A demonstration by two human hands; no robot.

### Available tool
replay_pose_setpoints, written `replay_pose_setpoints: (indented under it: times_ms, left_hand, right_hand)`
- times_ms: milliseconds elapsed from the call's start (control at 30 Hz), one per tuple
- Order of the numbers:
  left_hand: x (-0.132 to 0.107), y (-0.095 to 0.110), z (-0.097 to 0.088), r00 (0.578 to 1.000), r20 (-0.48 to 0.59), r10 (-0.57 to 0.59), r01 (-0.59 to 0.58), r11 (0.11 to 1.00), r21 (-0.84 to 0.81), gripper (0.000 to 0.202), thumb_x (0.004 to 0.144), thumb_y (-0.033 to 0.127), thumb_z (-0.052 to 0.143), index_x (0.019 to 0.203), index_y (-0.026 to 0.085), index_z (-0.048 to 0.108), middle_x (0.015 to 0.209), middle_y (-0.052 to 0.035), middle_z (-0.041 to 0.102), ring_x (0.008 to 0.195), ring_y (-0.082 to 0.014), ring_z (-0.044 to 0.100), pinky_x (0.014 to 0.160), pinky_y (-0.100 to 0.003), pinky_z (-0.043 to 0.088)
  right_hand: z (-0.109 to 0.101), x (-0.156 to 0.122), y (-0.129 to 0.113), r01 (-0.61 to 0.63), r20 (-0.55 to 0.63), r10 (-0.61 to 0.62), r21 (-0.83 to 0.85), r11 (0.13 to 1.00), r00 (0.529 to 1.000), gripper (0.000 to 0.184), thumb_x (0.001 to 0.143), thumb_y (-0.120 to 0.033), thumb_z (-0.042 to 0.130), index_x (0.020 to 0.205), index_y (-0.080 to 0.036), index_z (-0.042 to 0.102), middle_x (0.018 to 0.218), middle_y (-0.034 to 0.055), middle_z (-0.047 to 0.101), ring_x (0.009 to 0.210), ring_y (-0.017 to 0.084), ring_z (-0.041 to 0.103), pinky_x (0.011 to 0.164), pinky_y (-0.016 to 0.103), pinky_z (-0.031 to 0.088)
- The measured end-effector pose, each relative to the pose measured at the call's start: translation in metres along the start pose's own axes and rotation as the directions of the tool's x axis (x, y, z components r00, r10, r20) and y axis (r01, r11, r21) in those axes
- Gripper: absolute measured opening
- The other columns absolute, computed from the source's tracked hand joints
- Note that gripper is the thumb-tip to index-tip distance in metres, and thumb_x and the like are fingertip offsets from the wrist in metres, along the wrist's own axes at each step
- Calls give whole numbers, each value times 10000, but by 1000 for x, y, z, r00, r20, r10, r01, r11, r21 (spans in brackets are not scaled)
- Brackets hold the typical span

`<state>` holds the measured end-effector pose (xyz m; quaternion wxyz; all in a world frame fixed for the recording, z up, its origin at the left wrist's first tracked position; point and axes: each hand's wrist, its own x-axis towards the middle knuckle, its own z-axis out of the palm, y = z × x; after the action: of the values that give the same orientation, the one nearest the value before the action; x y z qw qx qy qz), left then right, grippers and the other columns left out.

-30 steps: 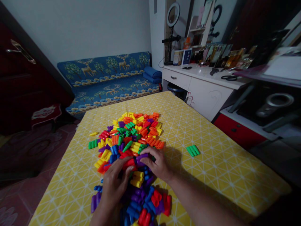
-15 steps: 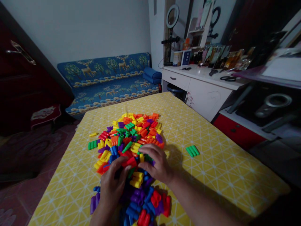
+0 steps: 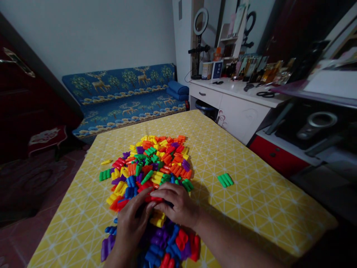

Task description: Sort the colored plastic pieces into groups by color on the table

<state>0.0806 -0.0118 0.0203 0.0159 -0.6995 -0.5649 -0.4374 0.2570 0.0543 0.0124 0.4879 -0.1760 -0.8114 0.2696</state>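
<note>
Head view, only cam.

Bench (image 3: 251,208): yellow cloth w/ white line pattern. Pile (image 3: 156,163) of plastic blocks at centre-left, mixed red, orange, yellow, green, blue, purple. Near end of pile is mostly blue, purple and red and runs out of frame at the bottom.

L hand (image 3: 129,225): on near part of pile, palm down, fingers loosely stretched fwd, not closed on anything. Tips touch a red block (image 3: 155,199).

R hand (image 3: 177,206): just beside L, knuckles up, fingers curled down over the same red block. Real pinch or just resting: can't tell, fingertips hidden.

Red block sits on top of the pile, between the two sets of fingertips. Yellow block (image 3: 157,221) just below it, between the hands.

Strays on cloth: green block (image 3: 225,180) well apart to R of pile; green block 2 (image 3: 105,174) at pile's L edge; small yellow piece (image 3: 106,162) beyond it; purple block (image 3: 105,247) near L wrist.

Bkgd: blue sofa (image 3: 119,93) w/ deer print behind bench; white dresser (image 3: 240,108) at R w/ ring light (image 3: 200,22), scissors (image 3: 263,94), bottles. Room dim.
</note>
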Motion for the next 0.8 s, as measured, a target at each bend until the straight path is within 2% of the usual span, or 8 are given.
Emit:
replay_pose_setpoints:
  times_ms: [233, 300, 367, 433, 533, 667, 733, 800]
  left_hand:
    - [-1, 0, -1, 1000, 13, -10, 9, 1000, 13, 253, 897, 361, 629, 1082, 204, 700, 961, -51, 780, 800, -186, 747, 696, -242, 591]
    - [-2, -2, -5, 998, 6, -57, 57, 998, 30, 235, 907, 361, 608, 1050, 207, 711, 977, -50, 777, 846, -191, 743, 741, -255, 585]
    - [-2, -4, -12, 987, -45, -154, 156, 986, 54, 249, 908, 385, 591, 1028, 210, 722, 982, -51, 775, 866, -197, 736, 749, -260, 575]
    - [0, -9, -22, 940, -153, -306, 320, 945, 74, 310, 903, 445, 575, 1047, 214, 724, 969, -51, 774, 831, -201, 728, 693, -257, 564]
    - [3, -25, -36, 803, -280, -526, 558, 829, 40, 446, 912, 542, 498, 1133, 214, 704, 1042, -63, 759, 852, -218, 709, 719, -296, 564]
    - [2, -57, -45, 673, -244, -699, 720, 694, -2, 619, 891, 645, 405, 1236, 199, 661, 1247, -105, 680, 1129, -309, 631, 972, -447, 505]
    - [0, -70, -45, 620, -213, -755, 767, 640, -37, 660, 882, 661, 390, 1271, 191, 642, 1252, -113, 673, 1167, -325, 610, 999, -470, 488]
    - [-3, -79, -42, 593, -176, -786, 789, 611, -70, 669, 872, 662, 406, 1271, 179, 641, 1204, -111, 694, 1141, -323, 625, 977, -463, 509]
  right_hand:
    - [0, 0, 2, -10, -43, 7, -58, 998, 999, 279, 932, -273, 610, 1208, -262, 647, 1033, 54, 689, 958, 163, 668, 862, 298, 564]
    - [-1, 0, 7, -73, -104, 61, -112, 991, 993, 300, 939, -239, 590, 1233, -276, 638, 1054, 50, 697, 988, 172, 657, 885, 321, 555]
    - [-4, 2, 14, -145, -144, 121, -170, 975, 982, 329, 940, -220, 584, 1261, -276, 627, 1107, 52, 701, 1043, 189, 640, 930, 358, 535]
    - [-9, 4, 20, -183, -146, 153, -219, 959, 977, 330, 939, -231, 590, 1262, -279, 631, 1159, 50, 696, 1092, 203, 617, 974, 395, 507]
    - [-17, 7, 24, -201, -182, 158, -247, 948, 970, 280, 947, -272, 584, 1217, -283, 656, 1167, 43, 688, 1111, 208, 595, 994, 418, 479]
    - [-28, 11, 29, -265, -294, 177, -297, 917, 939, 208, 955, -303, 564, 1109, -255, 696, 1140, 52, 684, 1090, 210, 598, 975, 411, 472]
    - [-39, 12, 37, -308, -346, 187, -340, 889, 920, 200, 951, -310, 562, 1070, -234, 703, 1134, 63, 690, 1089, 214, 605, 974, 406, 470]
    - [-59, 11, 50, -366, -408, 196, -396, 842, 892, 206, 940, -314, 561, 1046, -214, 707, 1127, 78, 700, 1083, 226, 616, 978, 414, 468]
